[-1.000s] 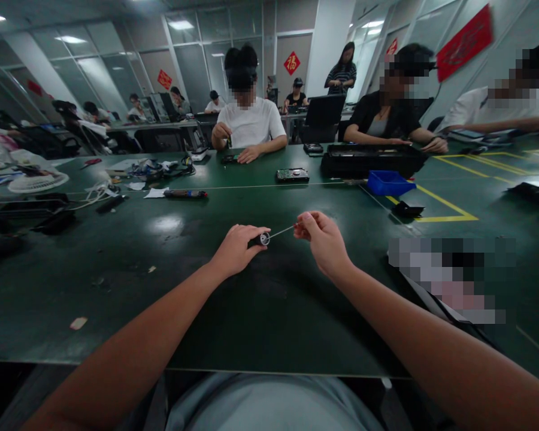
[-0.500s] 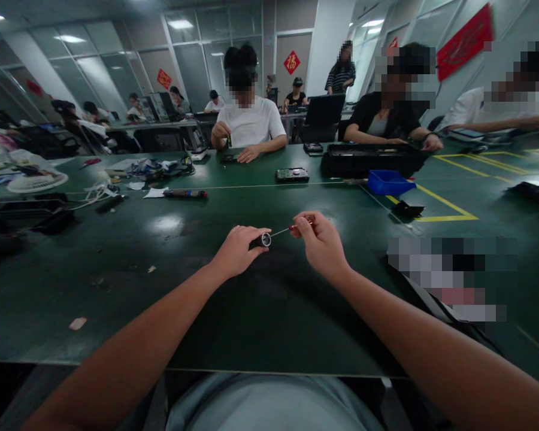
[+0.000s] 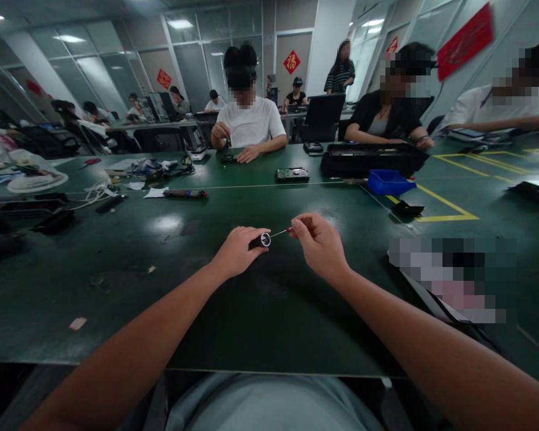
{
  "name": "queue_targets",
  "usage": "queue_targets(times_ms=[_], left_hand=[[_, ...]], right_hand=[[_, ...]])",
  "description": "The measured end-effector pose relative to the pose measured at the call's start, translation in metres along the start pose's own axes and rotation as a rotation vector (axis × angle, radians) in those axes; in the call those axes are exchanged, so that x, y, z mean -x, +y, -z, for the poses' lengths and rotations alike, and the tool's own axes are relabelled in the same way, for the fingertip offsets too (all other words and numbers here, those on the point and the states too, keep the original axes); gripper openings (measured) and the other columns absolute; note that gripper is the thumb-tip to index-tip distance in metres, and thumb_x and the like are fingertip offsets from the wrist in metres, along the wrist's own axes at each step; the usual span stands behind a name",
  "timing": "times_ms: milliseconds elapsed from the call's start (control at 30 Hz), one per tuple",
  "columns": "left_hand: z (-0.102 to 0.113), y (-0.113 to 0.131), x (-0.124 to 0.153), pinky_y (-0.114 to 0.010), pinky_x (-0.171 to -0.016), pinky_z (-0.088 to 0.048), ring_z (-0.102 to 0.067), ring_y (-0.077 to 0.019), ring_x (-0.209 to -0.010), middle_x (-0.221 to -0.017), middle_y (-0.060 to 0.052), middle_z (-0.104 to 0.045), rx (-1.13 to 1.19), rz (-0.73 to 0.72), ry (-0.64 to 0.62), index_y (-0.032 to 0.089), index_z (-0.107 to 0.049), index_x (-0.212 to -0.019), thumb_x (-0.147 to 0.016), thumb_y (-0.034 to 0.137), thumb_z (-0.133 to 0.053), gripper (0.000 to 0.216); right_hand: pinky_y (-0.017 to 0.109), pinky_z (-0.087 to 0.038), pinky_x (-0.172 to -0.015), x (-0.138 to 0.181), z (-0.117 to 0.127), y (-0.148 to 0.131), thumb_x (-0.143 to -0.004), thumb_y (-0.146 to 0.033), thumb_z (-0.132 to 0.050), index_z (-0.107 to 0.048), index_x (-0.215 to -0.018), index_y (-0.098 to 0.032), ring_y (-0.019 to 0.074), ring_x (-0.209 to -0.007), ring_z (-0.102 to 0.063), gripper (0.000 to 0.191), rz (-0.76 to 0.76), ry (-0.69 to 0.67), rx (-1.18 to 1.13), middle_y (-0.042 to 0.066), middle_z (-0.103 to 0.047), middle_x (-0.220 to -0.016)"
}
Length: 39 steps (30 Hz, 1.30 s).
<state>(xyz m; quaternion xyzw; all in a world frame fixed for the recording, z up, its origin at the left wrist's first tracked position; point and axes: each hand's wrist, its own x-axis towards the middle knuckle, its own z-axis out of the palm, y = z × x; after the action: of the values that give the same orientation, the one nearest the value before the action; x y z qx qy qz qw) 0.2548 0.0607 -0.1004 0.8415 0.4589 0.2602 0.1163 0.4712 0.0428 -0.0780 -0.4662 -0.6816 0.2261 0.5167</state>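
Observation:
My left hand [image 3: 237,252] is closed around a short black cylinder [image 3: 265,240] whose silver-rimmed round end faces right and toward me. Most of its body is hidden by the fingers, so its exact kind is unclear. In my right hand [image 3: 318,242] a thin screwdriver [image 3: 279,232] is pinched by its red handle. The shaft points left, and its tip meets the rimmed end of the cylinder; whether it reaches inside I cannot tell. Both hands are just above the green table [image 3: 251,323], near its middle.
A circuit-board device [image 3: 292,174] lies ahead, with a blue bin [image 3: 390,182] and a long black case [image 3: 374,159] to its right. Leftward are a pen-like tool [image 3: 185,193] and tangled cables [image 3: 148,169]. A person in white [image 3: 251,123] sits opposite.
My right hand has turned slightly, and the screwdriver handle is now more covered by the fingers. My left hand and the cylinder have barely moved.

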Motion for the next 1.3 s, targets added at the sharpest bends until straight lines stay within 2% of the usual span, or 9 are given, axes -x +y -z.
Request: queue_targets(times_ms=[167, 333, 400, 600, 767, 967, 1067, 1167, 1300], left_hand=[[-0.001, -0.002, 0.000, -0.045, -0.100, -0.043, -0.059, -0.0233, -0.108, -0.118, -0.004, -0.068, -0.006, -0.036, -0.005, 0.026, -0.060, -0.129, -0.088, 0.027, -0.069, 0.041], [-0.001, -0.003, 0.000, -0.044, -0.099, -0.044, -0.059, -0.0239, -0.108, -0.117, -0.005, -0.068, -0.003, -0.023, -0.011, 0.025, -0.061, -0.128, -0.088, 0.026, -0.069, 0.041], [-0.001, -0.003, 0.000, -0.043, -0.099, -0.044, -0.059, -0.0240, -0.108, -0.116, -0.005, -0.068, 0.001, -0.011, -0.005, 0.025, -0.061, -0.128, -0.088, 0.026, -0.068, 0.041], [-0.001, -0.002, 0.000, -0.043, -0.100, -0.043, -0.059, -0.0230, -0.108, -0.118, -0.004, -0.068, 0.000, -0.027, -0.017, 0.025, -0.061, -0.128, -0.088, 0.025, -0.069, 0.041], [-0.002, -0.003, 0.000, -0.043, -0.098, -0.044, -0.059, -0.0236, -0.108, -0.118, -0.004, -0.067, 0.023, 0.010, 0.004, 0.026, -0.061, -0.128, -0.089, 0.027, -0.068, 0.040], [-0.001, -0.003, 0.000, -0.042, -0.098, -0.045, -0.059, -0.0236, -0.108, -0.117, -0.004, -0.067, 0.038, 0.007, 0.007, 0.026, -0.061, -0.127, -0.089, 0.026, -0.068, 0.039], [0.000, -0.001, 0.000, -0.042, -0.097, -0.045, -0.059, -0.0234, -0.107, -0.116, -0.004, -0.067, 0.038, 0.029, 0.021, 0.027, -0.061, -0.128, -0.089, 0.026, -0.068, 0.040], [0.002, 0.000, 0.001, -0.042, -0.099, -0.044, -0.058, -0.0231, -0.110, -0.118, -0.004, -0.066, 0.041, 0.009, 0.036, 0.027, -0.059, -0.130, -0.089, 0.025, -0.067, 0.041], [0.005, 0.001, 0.000, -0.041, -0.103, -0.042, -0.056, -0.0214, -0.116, -0.126, -0.004, -0.064, 0.037, -0.093, 0.052, 0.027, -0.058, -0.131, -0.091, 0.019, -0.064, 0.041]], right_hand=[[0.030, -0.038, -0.055, 0.001, 0.004, -0.003, -0.086, -0.053, -0.065, -0.060, -0.069, -0.023, 0.0145, -0.053, -0.053, 0.034, 0.026, 0.007, 0.189, 0.000, -0.064, -0.062], [0.033, -0.046, -0.067, 0.002, 0.005, -0.006, -0.093, -0.035, -0.055, -0.064, -0.090, -0.024, 0.0184, -0.071, -0.063, 0.015, 0.136, -0.099, 0.093, 0.003, -0.070, -0.080], [0.033, -0.046, -0.071, 0.002, 0.005, -0.006, -0.094, -0.031, -0.051, -0.064, -0.094, -0.023, 0.0188, -0.075, -0.064, 0.015, 0.157, -0.128, 0.070, 0.003, -0.069, -0.082], [0.031, -0.039, -0.057, 0.001, 0.003, -0.005, -0.098, -0.046, -0.046, -0.064, -0.086, -0.022, 0.0163, -0.057, -0.057, 0.032, 0.034, -0.109, 0.123, 0.000, -0.061, -0.063], [0.033, -0.044, -0.067, 0.001, 0.002, 0.000, -0.099, -0.034, -0.043, -0.059, -0.113, -0.023, 0.0185, -0.069, -0.063, 0.024, 0.061, -0.091, 0.068, 0.001, -0.065, -0.074], [0.034, -0.044, -0.067, 0.002, 0.003, -0.002, -0.100, -0.040, -0.041, -0.064, -0.104, -0.024, 0.0188, -0.070, -0.062, 0.029, 0.024, -0.098, 0.059, 0.002, -0.065, -0.077], [0.034, -0.048, -0.068, 0.000, -0.001, 0.002, -0.097, -0.037, -0.048, -0.060, -0.108, -0.023, 0.0183, -0.072, -0.062, 0.022, -0.033, -0.037, -0.071, 0.002, -0.066, -0.080], [0.035, -0.052, -0.072, -0.004, -0.006, 0.010, -0.092, -0.041, -0.055, -0.061, -0.094, -0.021, 0.0173, -0.074, -0.063, 0.022, -0.144, 0.008, -0.310, 0.004, -0.067, -0.082], [0.035, -0.055, -0.073, -0.010, -0.011, 0.021, -0.088, -0.046, -0.059, -0.063, -0.087, -0.021, 0.0160, -0.070, -0.061, 0.026, -0.333, 0.042, -0.638, 0.003, -0.063, -0.077]])
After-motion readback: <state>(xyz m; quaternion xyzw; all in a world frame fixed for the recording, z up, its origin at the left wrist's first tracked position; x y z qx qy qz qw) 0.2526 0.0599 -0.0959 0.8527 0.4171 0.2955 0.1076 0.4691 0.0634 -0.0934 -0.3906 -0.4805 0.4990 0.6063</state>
